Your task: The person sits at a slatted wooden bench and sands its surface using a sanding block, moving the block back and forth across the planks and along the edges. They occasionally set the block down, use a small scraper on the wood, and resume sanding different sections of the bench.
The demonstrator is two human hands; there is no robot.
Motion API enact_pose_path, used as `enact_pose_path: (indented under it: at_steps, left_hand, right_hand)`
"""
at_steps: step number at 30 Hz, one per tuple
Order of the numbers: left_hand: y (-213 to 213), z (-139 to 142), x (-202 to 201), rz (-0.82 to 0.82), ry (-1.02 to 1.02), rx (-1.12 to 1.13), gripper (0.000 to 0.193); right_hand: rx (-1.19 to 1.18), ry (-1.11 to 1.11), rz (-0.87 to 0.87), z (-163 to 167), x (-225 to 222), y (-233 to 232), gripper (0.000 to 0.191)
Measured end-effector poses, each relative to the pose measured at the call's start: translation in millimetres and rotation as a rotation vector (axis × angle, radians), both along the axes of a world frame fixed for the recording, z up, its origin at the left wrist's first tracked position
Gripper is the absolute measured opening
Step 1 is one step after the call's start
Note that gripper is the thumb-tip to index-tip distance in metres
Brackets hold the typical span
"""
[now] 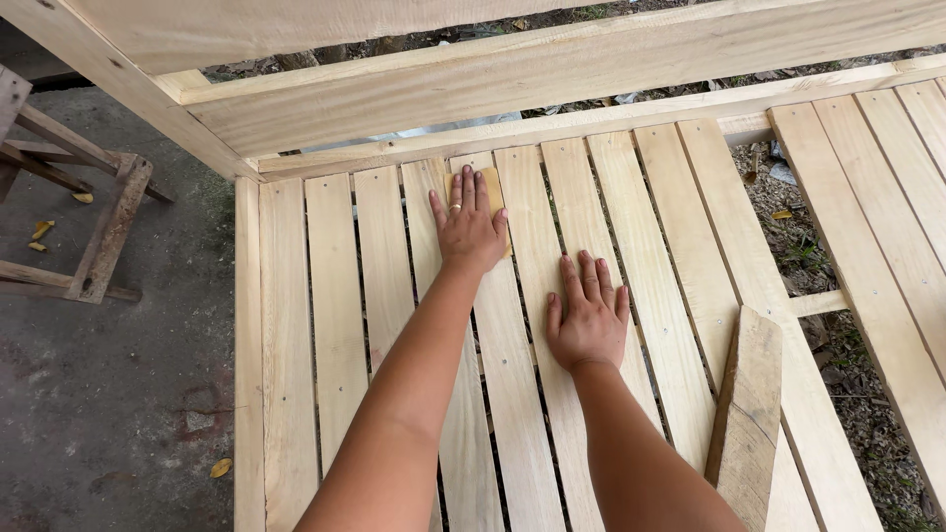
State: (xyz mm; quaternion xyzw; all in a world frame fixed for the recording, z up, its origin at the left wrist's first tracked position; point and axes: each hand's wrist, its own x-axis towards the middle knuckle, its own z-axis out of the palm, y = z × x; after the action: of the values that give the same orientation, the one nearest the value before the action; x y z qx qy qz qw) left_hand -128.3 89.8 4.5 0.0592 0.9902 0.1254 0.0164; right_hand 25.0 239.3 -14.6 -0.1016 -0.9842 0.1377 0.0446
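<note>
Near: right hand (588,315) lies flat, fingers spread, gripping nothing, braced on the slatted wooden seat (340,325). Farther up: left hand (470,229), palm down, presses a yellow sandpaper sheet (494,192) onto a slat, not clenched. Slats run lengthwise away from the person; the sheet sits under the left fingers, toward the backrest rail (552,79).

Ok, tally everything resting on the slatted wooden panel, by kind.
Hands: 2, left hand and right hand, both flat
Sandpaper sheet: 1, under the left hand
Loose wooden piece: 1
Total: 4
</note>
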Motion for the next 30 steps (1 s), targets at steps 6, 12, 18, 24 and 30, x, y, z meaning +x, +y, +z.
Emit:
enact_pose_path:
  at_steps: [6,12,18,24,30]
  left_hand:
    - [-15,-15,136,-0.145,-0.073,-0.002,0.075]
    - [-17,-16,235,-0.2,-0.036,0.013,0.075]
    - [-1,-10,102,-0.095,-0.086,0.006,0.073]
    - [-1,17,-27,-0.055,-0.085,-0.087,0.067]
    - [-8,6,26,-0.14,-0.05,-0.05,0.069]
  right_hand:
    - [0.007,0.004,0.003,-4,-1,-1,0.06]
    - [-0.002,0.011,0.002,-7,-1,-1,0.059]
    - [0.004,0.035,0.009,-8,1,-1,0.06]
    - [0.025,0.039,0.003,-8,1,-1,0.061]
    - [-0.006,0.009,0.002,-5,1,-4,0.06]
